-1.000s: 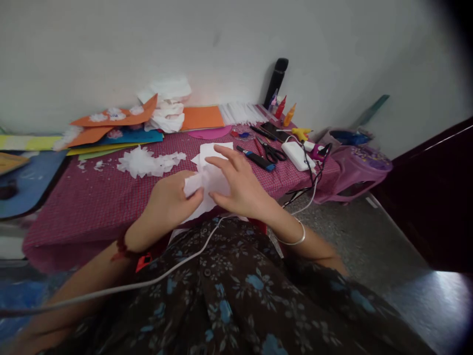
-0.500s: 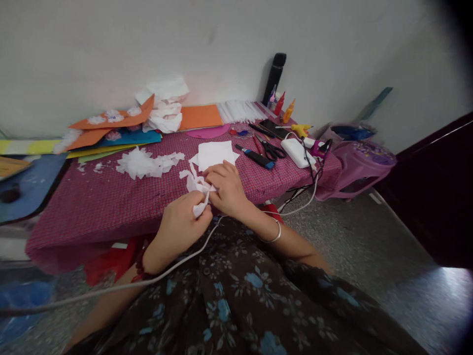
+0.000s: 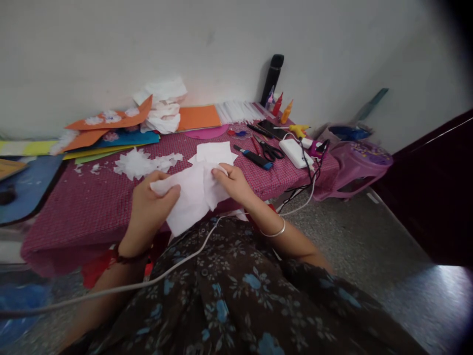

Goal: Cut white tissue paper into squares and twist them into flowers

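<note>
A thin white tissue paper [image 3: 190, 195] is stretched between my hands over the table's front edge, with a crease down its right part. My left hand [image 3: 150, 207] pinches its left side between thumb and fingers. My right hand [image 3: 233, 182] grips the upper right corner. Just behind it, a small stack of white paper squares [image 3: 213, 151] lies on the checked tablecloth [image 3: 99, 202]. To the left sits a ruffled pile of torn white tissue [image 3: 138, 162].
Scissors [image 3: 271, 150], a utility knife [image 3: 254, 159] and a white power bank [image 3: 295, 153] with cables lie at the right. Coloured sheets [image 3: 125, 139] are heaped back left. A yellow glue gun [image 3: 298, 130] lies near glue bottles. A cable [image 3: 177, 261] crosses my lap.
The tissue paper was crumpled between my close-set hands; now it is spread out flat. My left hand has moved left and up, away from my right hand.
</note>
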`<state>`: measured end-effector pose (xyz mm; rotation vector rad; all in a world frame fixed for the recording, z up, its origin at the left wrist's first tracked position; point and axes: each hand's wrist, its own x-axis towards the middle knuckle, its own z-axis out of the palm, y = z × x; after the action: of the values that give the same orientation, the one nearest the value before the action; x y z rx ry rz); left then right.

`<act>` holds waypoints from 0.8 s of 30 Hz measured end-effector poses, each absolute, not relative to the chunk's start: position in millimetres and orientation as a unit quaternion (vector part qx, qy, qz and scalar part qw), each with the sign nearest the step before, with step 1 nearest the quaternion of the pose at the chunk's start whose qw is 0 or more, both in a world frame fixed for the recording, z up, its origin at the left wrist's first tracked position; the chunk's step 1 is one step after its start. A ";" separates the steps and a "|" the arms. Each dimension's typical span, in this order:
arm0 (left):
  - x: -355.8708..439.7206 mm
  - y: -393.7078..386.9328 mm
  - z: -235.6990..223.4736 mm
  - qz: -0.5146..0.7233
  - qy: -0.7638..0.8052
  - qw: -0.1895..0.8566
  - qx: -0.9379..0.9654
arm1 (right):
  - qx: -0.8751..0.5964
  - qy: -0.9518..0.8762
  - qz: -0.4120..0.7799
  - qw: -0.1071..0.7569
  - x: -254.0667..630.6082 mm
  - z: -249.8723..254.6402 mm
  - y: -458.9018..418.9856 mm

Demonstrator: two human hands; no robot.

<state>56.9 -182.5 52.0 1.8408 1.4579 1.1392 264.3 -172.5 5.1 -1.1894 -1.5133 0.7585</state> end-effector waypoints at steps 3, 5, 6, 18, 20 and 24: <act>54.1 -171.3 42.8 0.492 0.518 0.302 0.631 | -0.484 -0.619 0.350 0.509 268.4 4.6 -170.6; 53.6 -167.3 37.0 0.530 0.498 0.323 0.606 | -0.477 -0.613 0.369 0.511 269.9 3.6 -169.8; 53.3 -166.1 35.4 0.543 0.491 0.331 0.596 | -0.475 -0.606 0.379 0.513 270.5 2.6 -169.2; 39.1 -135.5 30.1 0.621 0.469 0.438 0.450 | -0.498 -0.447 0.430 0.606 277.3 -25.2 -144.6; 36.1 -127.6 28.0 0.621 0.476 0.450 0.430 | -0.505 -0.438 0.425 0.611 278.8 -27.2 -141.7; 17.4 -113.8 38.6 0.600 0.516 0.370 0.486 | -0.517 -0.416 0.427 0.614 294.7 -24.1 -139.1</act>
<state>17.4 -113.8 38.6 1.2477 1.3238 1.5398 294.7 -139.1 -24.1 -1.1919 -0.9582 0.9834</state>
